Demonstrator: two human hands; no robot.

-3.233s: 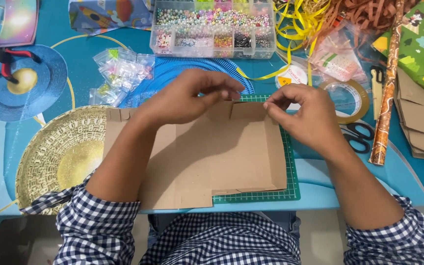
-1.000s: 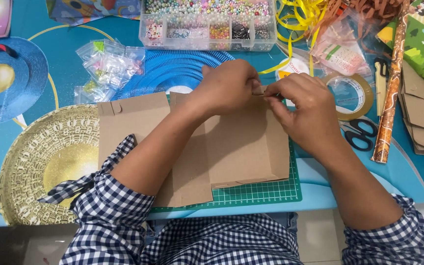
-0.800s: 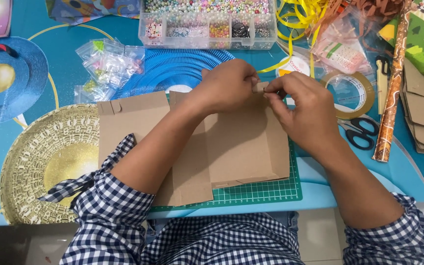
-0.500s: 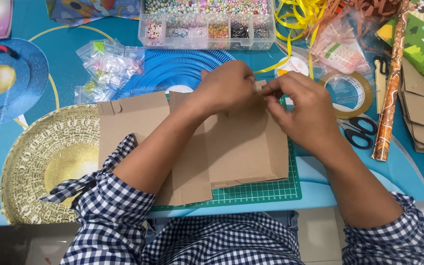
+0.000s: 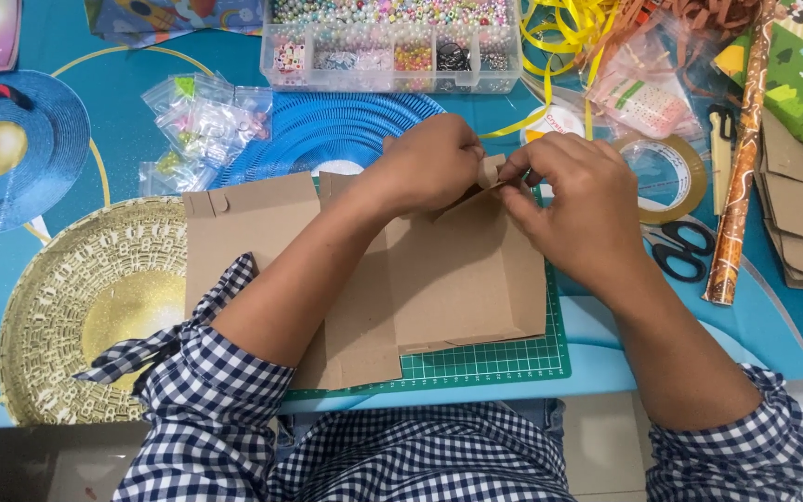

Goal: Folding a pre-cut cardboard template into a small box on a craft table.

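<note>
The brown cardboard box blank (image 5: pixel 462 270) lies partly folded on the green cutting mat (image 5: pixel 513 358) at the centre of the bench (image 5: pixel 773 325). Both hands meet at its far edge. The left hand (image 5: pixel 425 167) and the right hand (image 5: pixel 573 200) each have a closed grip, pinching the small tab (image 5: pixel 490 172) between the fingertips. The tab lies directly between the two hands, equally near to each. The fold line runs left to right along the far edge.

Brown cardboard box (image 5: pixel 462 279). Green gridded cutting mat (image 5: pixel 485 358). Blue-and-white checked sleeves (image 5: pixel 206 409). Gold patterned plate (image 5: pixel 95 307). Blue ribbed plate (image 5: pixel 346 125). Yellow ribbon (image 5: pixel 564 28). Black-handled scissors (image 5: pixel 680 251). Teal surface (image 5: pixel 95 37). Multicoloured bead box (image 5: pixel 392 42).
</note>
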